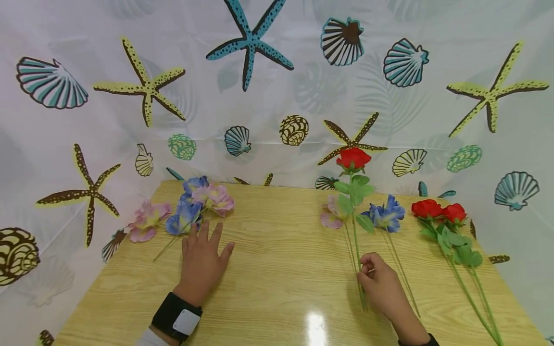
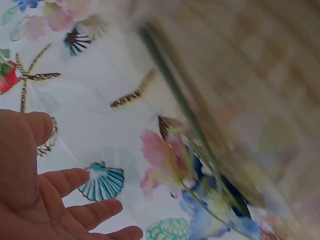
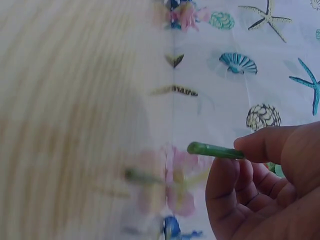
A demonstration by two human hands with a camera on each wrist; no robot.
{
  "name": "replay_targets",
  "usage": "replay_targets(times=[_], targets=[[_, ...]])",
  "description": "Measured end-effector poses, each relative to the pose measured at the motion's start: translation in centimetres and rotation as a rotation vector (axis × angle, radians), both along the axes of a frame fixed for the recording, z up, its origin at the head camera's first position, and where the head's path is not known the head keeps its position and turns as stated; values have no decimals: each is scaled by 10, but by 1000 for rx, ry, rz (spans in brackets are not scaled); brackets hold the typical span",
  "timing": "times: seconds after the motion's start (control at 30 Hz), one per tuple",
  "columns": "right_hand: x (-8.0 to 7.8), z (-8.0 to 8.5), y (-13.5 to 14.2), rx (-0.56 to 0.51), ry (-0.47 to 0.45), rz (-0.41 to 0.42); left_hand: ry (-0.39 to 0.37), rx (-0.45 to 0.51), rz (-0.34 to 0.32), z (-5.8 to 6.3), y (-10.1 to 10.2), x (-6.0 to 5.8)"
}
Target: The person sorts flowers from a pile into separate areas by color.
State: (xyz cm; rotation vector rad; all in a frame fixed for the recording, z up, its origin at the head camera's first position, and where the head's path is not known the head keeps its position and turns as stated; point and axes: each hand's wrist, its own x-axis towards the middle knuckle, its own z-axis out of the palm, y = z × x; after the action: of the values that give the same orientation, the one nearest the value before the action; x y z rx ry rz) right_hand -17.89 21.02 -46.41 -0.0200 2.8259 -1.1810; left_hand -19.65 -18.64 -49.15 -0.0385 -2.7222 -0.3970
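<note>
The right hand [image 1: 381, 284] pinches a red rose [image 1: 357, 193] by its stem. The left hand [image 1: 202, 262] spreads its fingers apart near blue flowers [image 1: 183, 216].

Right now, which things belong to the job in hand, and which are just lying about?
Probably in the job:
red rose in the right hand
pink and blue flowers
two other red roses

Just surroundings, I think:
shell-patterned cloth
worn black wristband

White glare on the tabletop [image 1: 277, 269], dim left wrist view with blurred stem [image 2: 176, 95].
</note>
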Motion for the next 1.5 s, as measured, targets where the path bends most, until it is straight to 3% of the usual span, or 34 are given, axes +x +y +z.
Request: replay_targets(times=[0.27,0.6,0.7,0.87,1.17,1.5], targets=[[10,10,53,124,-64,-27,-10,-16,32,1,-33,-3],[13,16,117,251,-96,-38,-18,-123,68,-4,-61,-9],[12,15,138,290,-117,-51,-17,-121,56,-5,-64,-9],[13,19,169,327,-177,-78,-81,-134,33,-4,-66,-6],[18,14,205,497,-223,-179,-119,-169,26,-5,-70,-6],[17,-2,227,505,-388,-182,-80,-168,10,-3,-69,-7]])
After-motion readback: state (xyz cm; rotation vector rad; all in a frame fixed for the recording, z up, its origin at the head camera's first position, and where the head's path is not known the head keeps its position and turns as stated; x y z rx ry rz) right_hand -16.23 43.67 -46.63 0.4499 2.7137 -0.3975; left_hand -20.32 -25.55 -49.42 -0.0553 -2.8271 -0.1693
